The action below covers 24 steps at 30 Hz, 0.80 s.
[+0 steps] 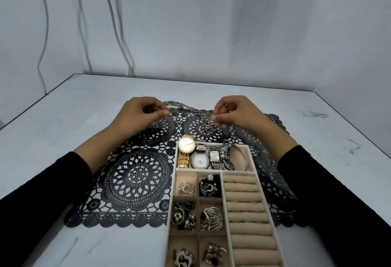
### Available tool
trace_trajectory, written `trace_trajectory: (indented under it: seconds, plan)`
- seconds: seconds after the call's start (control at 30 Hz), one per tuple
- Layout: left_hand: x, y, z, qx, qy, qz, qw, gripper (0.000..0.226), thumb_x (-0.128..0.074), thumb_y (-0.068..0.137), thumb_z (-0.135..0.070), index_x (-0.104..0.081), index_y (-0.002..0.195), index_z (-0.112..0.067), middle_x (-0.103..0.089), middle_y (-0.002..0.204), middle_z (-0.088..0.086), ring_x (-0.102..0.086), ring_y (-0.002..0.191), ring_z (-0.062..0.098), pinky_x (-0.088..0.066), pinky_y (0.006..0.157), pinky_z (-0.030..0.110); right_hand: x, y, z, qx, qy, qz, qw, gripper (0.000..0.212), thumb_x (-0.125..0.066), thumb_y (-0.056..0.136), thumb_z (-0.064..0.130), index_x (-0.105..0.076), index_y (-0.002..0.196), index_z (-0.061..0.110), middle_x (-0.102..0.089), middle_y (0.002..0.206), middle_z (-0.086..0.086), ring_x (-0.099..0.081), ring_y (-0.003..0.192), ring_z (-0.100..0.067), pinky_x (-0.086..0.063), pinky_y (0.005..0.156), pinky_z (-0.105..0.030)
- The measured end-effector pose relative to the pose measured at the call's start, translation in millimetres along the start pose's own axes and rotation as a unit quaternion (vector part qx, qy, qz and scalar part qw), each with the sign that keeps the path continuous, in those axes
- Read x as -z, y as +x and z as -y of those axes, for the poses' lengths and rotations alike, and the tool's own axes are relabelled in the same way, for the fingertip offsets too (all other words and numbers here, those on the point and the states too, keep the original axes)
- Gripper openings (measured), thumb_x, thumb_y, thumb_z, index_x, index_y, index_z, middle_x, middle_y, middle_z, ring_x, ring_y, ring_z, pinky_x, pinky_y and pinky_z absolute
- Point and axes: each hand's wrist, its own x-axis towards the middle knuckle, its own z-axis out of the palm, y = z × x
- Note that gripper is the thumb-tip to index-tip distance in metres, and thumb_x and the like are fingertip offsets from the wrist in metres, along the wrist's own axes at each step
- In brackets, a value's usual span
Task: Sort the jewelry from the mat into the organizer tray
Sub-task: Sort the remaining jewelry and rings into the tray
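Note:
A black lace mat lies on the table with a beige organizer tray on its right half. A silver chain necklace hangs over the mat's far edge. My left hand pinches one end of it. My right hand pinches the other end, and a bunch of chain dangles below those fingers. Small rings lie on the mat under the chain. The tray's top compartment holds watches and bracelets; the small compartments hold brooches and earrings.
The tray's right column is a row of padded ring rolls. The pale table extends left, right and behind the mat. A wall with hanging cables stands behind the table.

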Motion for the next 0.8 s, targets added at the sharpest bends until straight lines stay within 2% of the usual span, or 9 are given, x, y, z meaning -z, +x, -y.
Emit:
trace_trajectory:
  seconds: [0.07, 0.17, 0.23, 0.4, 0.5, 0.67, 0.73, 0.8]
  plan:
    - [0, -7, -10, -0.003, -0.016, -0.006, 1.000, 0.009, -0.076, 0.082, -0.030, -0.075, 0.091, -0.028, -0.074, 0.081, -0.010, -0.066, 0.077, -0.003, -0.046, 0.071, 0.015, 2, -12, 0, -0.004, 0.035, -0.014, 0.999, 0.015, -0.073, 0.078, -0.003, -0.065, 0.089, -0.008, -0.069, 0.074, -0.019, -0.067, 0.062, -0.016, -0.057, 0.063, -0.024]
    - [-2, -19, -27, -0.015, -0.028, -0.016, 0.999, 0.007, -0.076, 0.082, -0.032, -0.074, 0.088, -0.031, -0.072, 0.076, -0.016, -0.063, 0.072, -0.008, -0.042, 0.066, 0.008, 6, -29, 0, -0.018, 0.081, -0.038, 0.996, 0.012, -0.070, 0.080, -0.005, -0.066, 0.092, -0.006, -0.070, 0.084, -0.023, -0.071, 0.076, -0.023, -0.058, 0.070, -0.025]
    - [-4, -28, -38, -0.023, -0.039, -0.014, 0.999, 0.006, -0.076, 0.081, -0.034, -0.074, 0.087, -0.033, -0.071, 0.075, -0.020, -0.061, 0.069, -0.009, -0.040, 0.062, 0.004, 8, -39, 2, -0.016, 0.101, -0.052, 0.993, 0.014, -0.069, 0.080, -0.005, -0.066, 0.093, -0.006, -0.071, 0.083, -0.020, -0.071, 0.076, -0.022, -0.058, 0.070, -0.024]
    - [-14, -57, -65, -0.038, -0.084, -0.008, 0.996, 0.009, -0.076, 0.081, -0.030, -0.075, 0.090, -0.028, -0.074, 0.082, -0.013, -0.067, 0.077, 0.000, -0.048, 0.069, 0.012, 11, -78, 15, 0.005, 0.089, -0.089, 0.992, 0.019, -0.075, 0.078, 0.002, -0.069, 0.096, -0.002, -0.074, 0.079, -0.007, -0.069, 0.071, -0.012, -0.056, 0.067, -0.022]
    - [-21, -74, -78, -0.051, -0.097, 0.000, 0.994, 0.008, -0.076, 0.082, -0.030, -0.075, 0.090, -0.028, -0.074, 0.079, -0.014, -0.067, 0.074, -0.002, -0.049, 0.066, 0.010, 11, -102, 21, 0.022, 0.096, -0.110, 0.989, 0.019, -0.076, 0.077, 0.005, -0.070, 0.095, 0.002, -0.074, 0.085, -0.010, -0.070, 0.075, -0.012, -0.057, 0.071, -0.025]
    - [-30, -99, -94, -0.073, -0.151, 0.015, 0.986, 0.014, -0.076, 0.082, -0.023, -0.076, 0.095, -0.018, -0.075, 0.088, 0.001, -0.071, 0.086, 0.020, -0.059, 0.078, 0.028, 4, -143, 26, 0.053, 0.139, -0.132, 0.980, 0.018, -0.074, 0.078, 0.004, -0.071, 0.096, 0.003, -0.073, 0.090, -0.014, -0.070, 0.079, -0.017, -0.057, 0.071, -0.025]
    - [-33, -107, -101, -0.075, -0.178, 0.018, 0.981, 0.014, -0.076, 0.083, -0.020, -0.075, 0.095, -0.015, -0.075, 0.088, 0.003, -0.070, 0.084, 0.019, -0.059, 0.078, 0.029, 1, -156, 27, 0.072, 0.157, -0.137, 0.975, 0.017, -0.074, 0.078, 0.004, -0.071, 0.094, 0.004, -0.073, 0.089, -0.014, -0.069, 0.081, -0.020, -0.056, 0.072, -0.025]
    - [-35, -115, -108, -0.083, -0.204, 0.015, 0.975, 0.015, -0.075, 0.083, -0.015, -0.075, 0.096, -0.010, -0.075, 0.089, 0.007, -0.069, 0.082, 0.015, -0.057, 0.077, 0.024, -2, -167, 28, 0.088, 0.173, -0.142, 0.971, 0.016, -0.073, 0.077, 0.004, -0.072, 0.094, 0.005, -0.073, 0.088, -0.014, -0.070, 0.082, -0.020, -0.055, 0.072, -0.025]
